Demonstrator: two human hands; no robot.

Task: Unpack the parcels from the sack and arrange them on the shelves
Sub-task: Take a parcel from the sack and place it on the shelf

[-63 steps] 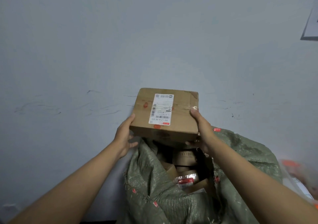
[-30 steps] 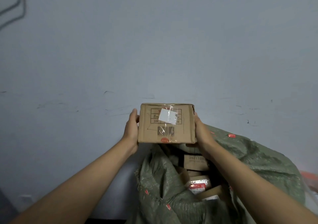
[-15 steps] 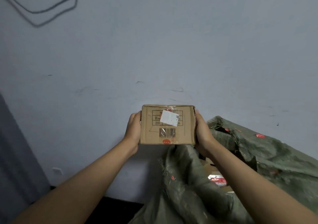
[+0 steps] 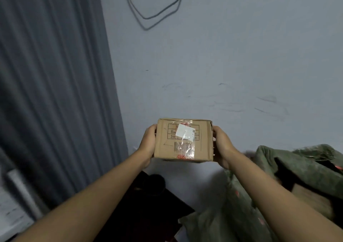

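Nearest the camera, two bare forearms reach forward from the lower edge. Low on the right, the green woven sack [image 4: 289, 182] slumps open, with brown cardboard showing in its mouth; on the floor at lower centre lies a dark object that cannot be identified. Further out, at centre, the cardboard parcel [image 4: 183, 139] is held in the air, clear of the sack and to its left. The left hand [image 4: 148, 145] grips its left side and the right hand [image 4: 221, 147] its right side, fingers curled behind, so the box is clamped between both palms. No shelf is in view. In my judgement the step in hand is the carry to the shelves: keep both palms square on the sides, hold the box level, and set it down label outward so it can be read. On the facing panel, a printed grid shows the figure "250"; a white sticker [image 4: 185, 132] under clear tape covers part of it, and a barcode sits below, its digits too blurred to read. Beyond, a grey curtain [image 4: 52, 84] hangs at far left and a looped cable [image 4: 152, 13] on the pale wall.
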